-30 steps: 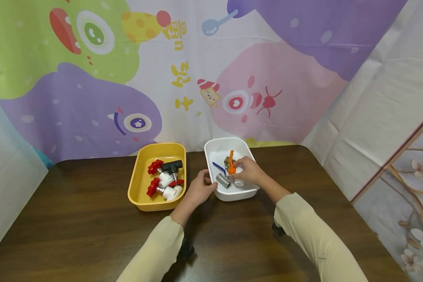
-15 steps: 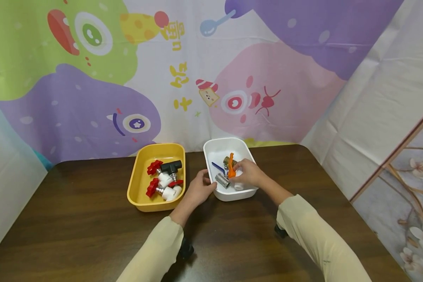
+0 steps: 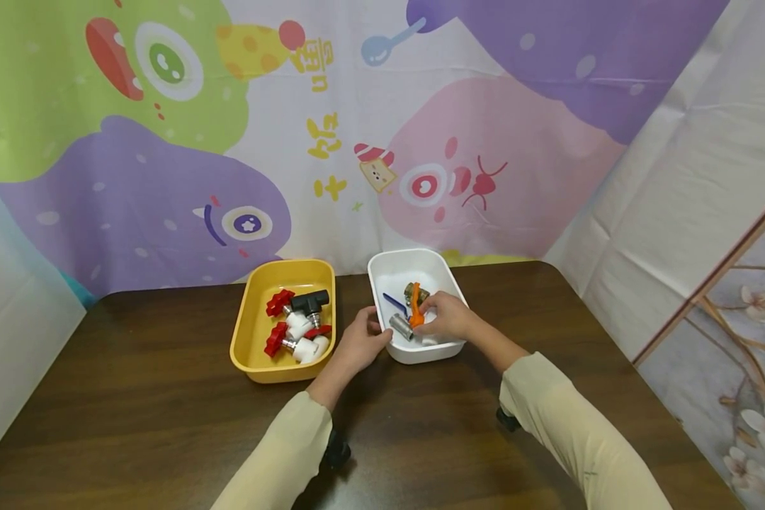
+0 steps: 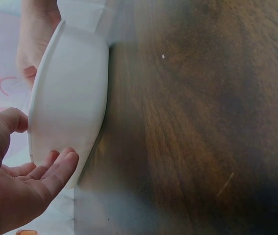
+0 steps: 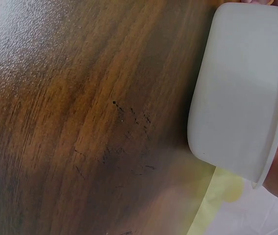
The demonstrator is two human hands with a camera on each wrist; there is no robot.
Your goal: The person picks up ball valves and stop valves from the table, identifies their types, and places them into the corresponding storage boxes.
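In the head view my left hand (image 3: pixel 360 341) grips the near left side of a white plastic bin (image 3: pixel 414 262), thumb over the rim. In the left wrist view its fingers (image 4: pixel 63 171) lie against the outer wall. My right hand (image 3: pixel 448 317) reaches inside the bin and pinches a valve with an orange lever handle (image 3: pixel 416 304); its body is mostly hidden by the fingers. Beside it in the bin lie a silver metal valve (image 3: pixel 401 326) with a blue lever (image 3: pixel 394 304) near it, and a brass fitting (image 3: pixel 411 292). Something white shows under the right hand.
A yellow bin (image 3: pixel 245 340) stands to the left, holding several valves with red handwheels (image 3: pixel 276 340) and a black tee-shaped valve (image 3: pixel 310 302). Both bins stand on a dark wooden table (image 3: pixel 166 425), near its back edge. A printed cloth (image 3: pixel 331 234) hangs behind.
My right hand has moved the orange-handled valve slightly lower in the white bin, and the brass fitting shows more now. My left hand has stayed on the bin's side.
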